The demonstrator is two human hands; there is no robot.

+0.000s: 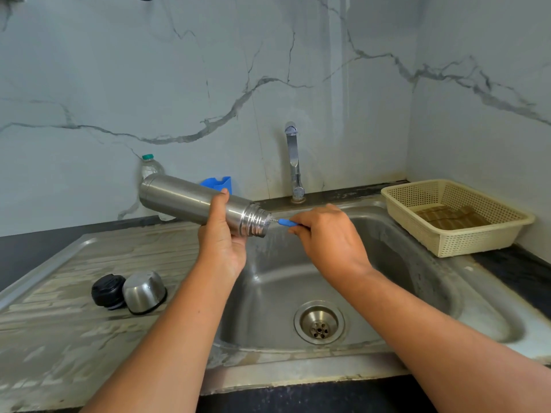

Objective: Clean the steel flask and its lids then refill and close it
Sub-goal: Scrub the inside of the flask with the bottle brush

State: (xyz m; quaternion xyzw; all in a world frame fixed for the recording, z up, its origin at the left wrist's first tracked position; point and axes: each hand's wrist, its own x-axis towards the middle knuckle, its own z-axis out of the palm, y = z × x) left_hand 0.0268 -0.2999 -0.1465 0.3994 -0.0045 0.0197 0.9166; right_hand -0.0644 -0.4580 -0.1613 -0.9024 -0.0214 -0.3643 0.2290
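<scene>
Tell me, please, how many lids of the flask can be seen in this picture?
2. The black stopper lies on the draining board, left of the sink basin; the steel cup lid stands mouth down just right of it. Nothing suggests another is hidden.

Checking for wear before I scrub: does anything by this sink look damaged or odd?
Yes: the drainboard left of the basin looks patchy and streaked, like a film peeling. The flask looks undamaged.
</scene>
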